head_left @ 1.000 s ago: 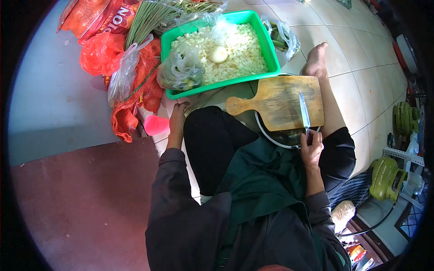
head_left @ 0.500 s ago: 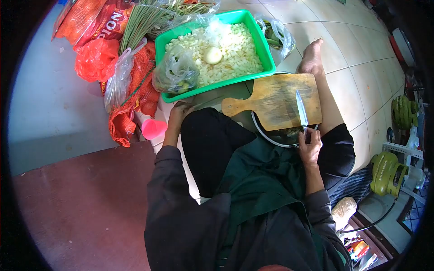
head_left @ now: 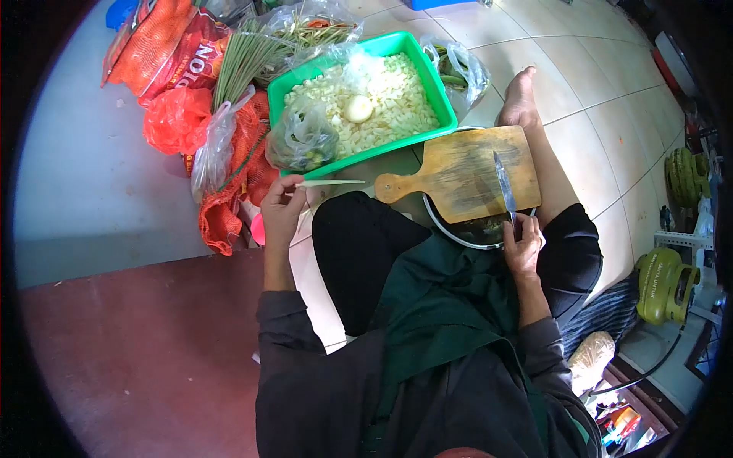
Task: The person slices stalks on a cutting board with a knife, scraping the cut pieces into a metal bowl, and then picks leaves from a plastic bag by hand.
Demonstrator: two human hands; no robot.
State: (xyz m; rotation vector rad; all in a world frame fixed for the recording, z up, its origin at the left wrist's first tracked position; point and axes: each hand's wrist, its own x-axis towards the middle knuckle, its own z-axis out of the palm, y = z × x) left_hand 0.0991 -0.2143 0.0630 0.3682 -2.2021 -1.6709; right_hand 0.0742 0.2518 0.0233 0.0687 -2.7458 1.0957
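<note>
Between the fingertips of my left hand (head_left: 282, 200) is a slim pale-green tapered piece (head_left: 336, 182), pointing right; its exact kind is unclear. My left hand is close to the near-left corner of the green tray (head_left: 359, 162). My right hand (head_left: 523, 246) is closed around the handle of a kitchen knife (head_left: 505, 182), whose blade points away from me over the wooden cutting board (head_left: 458, 172). The board rests on top of a round metal-rimmed basin (head_left: 458, 238), which it partly hides. In the tray are chopped white pieces (head_left: 393, 95), a whole peeled onion (head_left: 358, 109) and a knotted plastic bag (head_left: 303, 137).
Left of the tray lie red net sacks (head_left: 221, 221), a red plastic bag (head_left: 177, 122) and a bundle of long green stalks (head_left: 248, 65). A clear bag with greens (head_left: 458, 72) sits right of it. A green gas cylinder (head_left: 664, 286) stands at the far right.
My left hand has come up from beside my knee and now shows the pale-green piece in its fingers. My right hand keeps the knife in nearly the same spot. The view has shifted slightly.
</note>
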